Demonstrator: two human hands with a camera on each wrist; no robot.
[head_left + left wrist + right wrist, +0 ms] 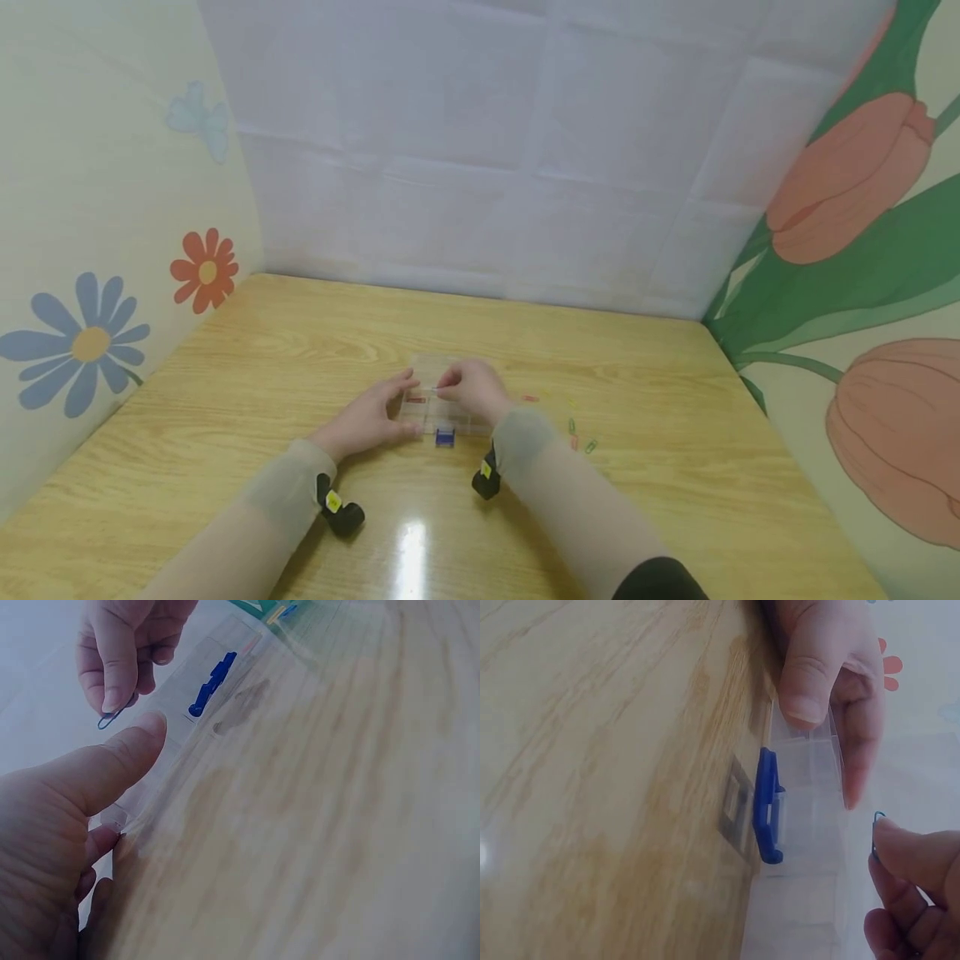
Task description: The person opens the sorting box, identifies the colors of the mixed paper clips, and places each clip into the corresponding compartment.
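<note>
A clear plastic compartment box [459,423] lies on the table, its lid raised at the back and a blue latch [767,806] on its front. My left hand [369,418] holds the box at its left end, thumb by the front wall and fingers round the far side. Above the compartments, my right hand [474,388] pinches a small blue paper clip [112,718] between thumb and forefinger. One loop of the clip sticks out past the fingertips. A red paper clip [416,401] lies in a left compartment.
Right of the box, loose paper clips lie on the wooden table [637,400]: a red clip [530,398], a green clip [591,446] and several others, some yellow. A white cloth [480,167] hangs behind the table, and flower-printed sheets stand at both sides.
</note>
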